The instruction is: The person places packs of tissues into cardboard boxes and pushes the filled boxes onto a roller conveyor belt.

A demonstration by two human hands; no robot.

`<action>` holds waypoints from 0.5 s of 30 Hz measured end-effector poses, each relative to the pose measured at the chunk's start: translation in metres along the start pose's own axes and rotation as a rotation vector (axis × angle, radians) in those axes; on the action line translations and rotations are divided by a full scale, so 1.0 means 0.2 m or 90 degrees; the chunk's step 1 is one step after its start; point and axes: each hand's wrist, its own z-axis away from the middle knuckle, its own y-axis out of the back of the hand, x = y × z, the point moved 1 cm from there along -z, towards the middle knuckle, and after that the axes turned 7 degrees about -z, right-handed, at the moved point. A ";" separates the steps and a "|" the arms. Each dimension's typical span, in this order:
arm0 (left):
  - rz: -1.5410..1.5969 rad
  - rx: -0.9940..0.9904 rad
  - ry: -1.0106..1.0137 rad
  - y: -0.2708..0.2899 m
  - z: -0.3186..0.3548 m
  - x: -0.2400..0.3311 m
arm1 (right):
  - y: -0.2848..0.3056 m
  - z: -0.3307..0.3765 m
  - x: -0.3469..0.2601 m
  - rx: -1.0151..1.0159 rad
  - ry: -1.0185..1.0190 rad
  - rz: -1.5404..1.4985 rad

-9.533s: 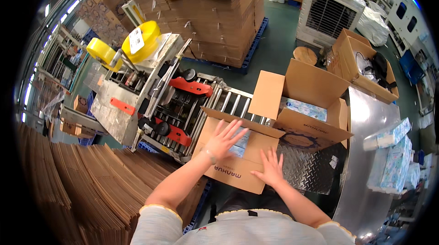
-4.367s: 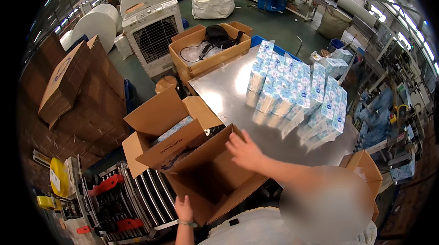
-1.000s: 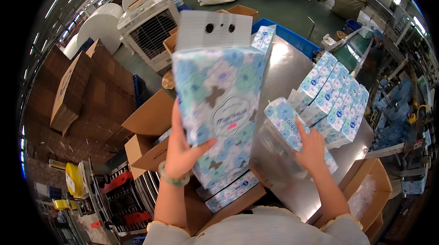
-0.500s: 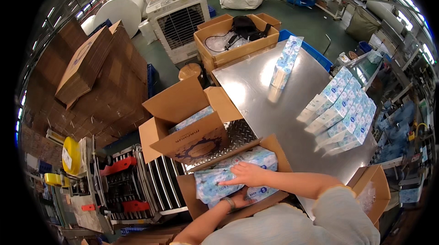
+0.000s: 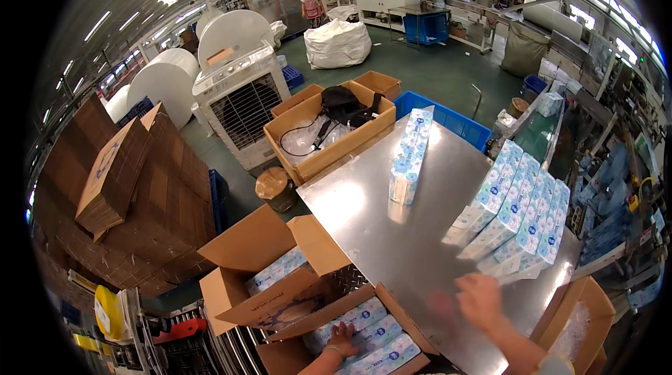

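My left hand point(image 5: 341, 340) lies with fingers spread on a row of blue-and-white tissue packs point(image 5: 379, 334) inside an open cardboard box point(image 5: 406, 312) at the front. My right hand point(image 5: 479, 301) is over the metal table point(image 5: 357, 196), smeared by motion, apart from the box; its fingers cannot be made out. Just beyond it, several long tissue packs point(image 5: 521, 210) stand side by side at the table's right. A single tissue pack point(image 5: 411, 154) rests alone farther back on the table.
Another open box point(image 5: 245, 238) holding tissue packs stands left of the front one, beside rollers point(image 5: 245, 347). A carton with a black bag point(image 5: 343, 105) and a blue crate point(image 5: 462, 123) sit behind the table. Stacked flat cardboard point(image 5: 147, 214) stands left; a person point(image 5: 312, 7) is far off.
My right hand has left the packs in the front box and moved right over the table. My left hand stays on the packs, which now sit lower in the box. The view has tilted up.
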 end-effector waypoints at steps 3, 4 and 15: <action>-0.115 -0.223 -0.162 0.06 -0.23 0.09 | 0.54 1.09 1.04 0.331 -0.449 0.360; -0.107 -0.339 -0.216 0.13 -0.30 0.15 | 0.74 1.54 1.27 0.420 -0.539 0.538; -0.007 0.797 -0.070 2.64 -0.91 1.25 | 0.44 2.79 1.23 0.307 -1.120 0.225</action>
